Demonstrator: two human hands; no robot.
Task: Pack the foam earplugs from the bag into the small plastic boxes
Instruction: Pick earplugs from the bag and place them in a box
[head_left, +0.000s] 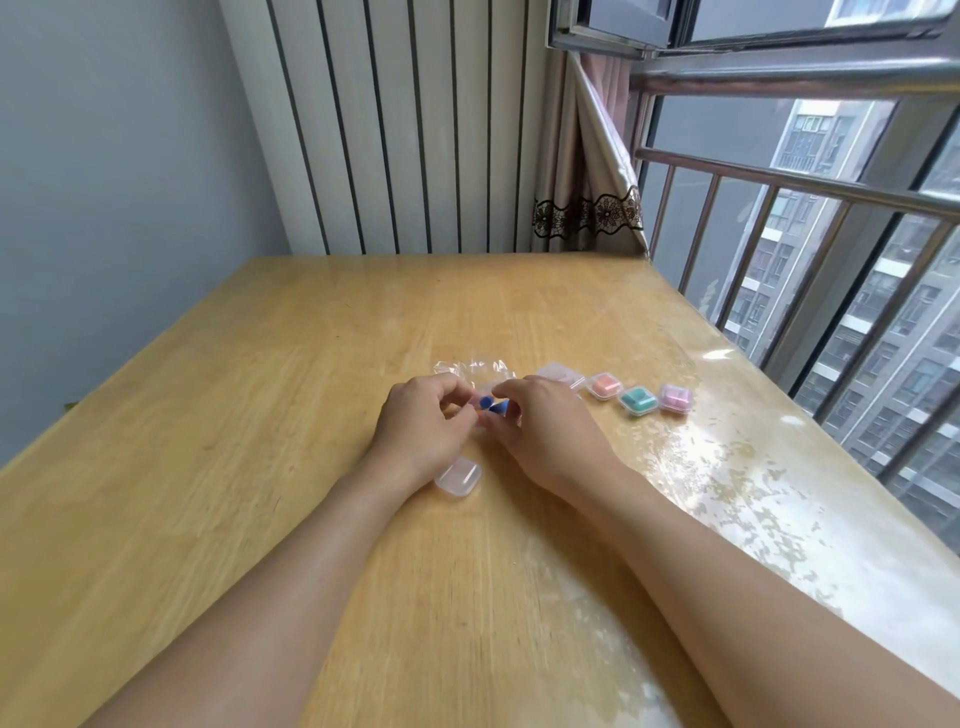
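Observation:
My left hand (423, 423) and my right hand (545, 423) meet at the table's middle, fingers pinched together on the clear plastic bag (472, 370). Blue earplugs (491, 404) show between the fingertips; whether they are inside the bag or out of it I cannot tell. A small clear box (460, 477), closed and looking empty, lies under my left wrist. To the right stand a clear box (561, 375), an orange-filled box (605, 385), a green-filled box (638, 400) and a pink-filled box (675, 398).
The wooden table (260, 415) has a glossy cover with glare at the right. A window with metal railing (779, 176) runs along the right edge. A curtain (587, 208) hangs at the far corner.

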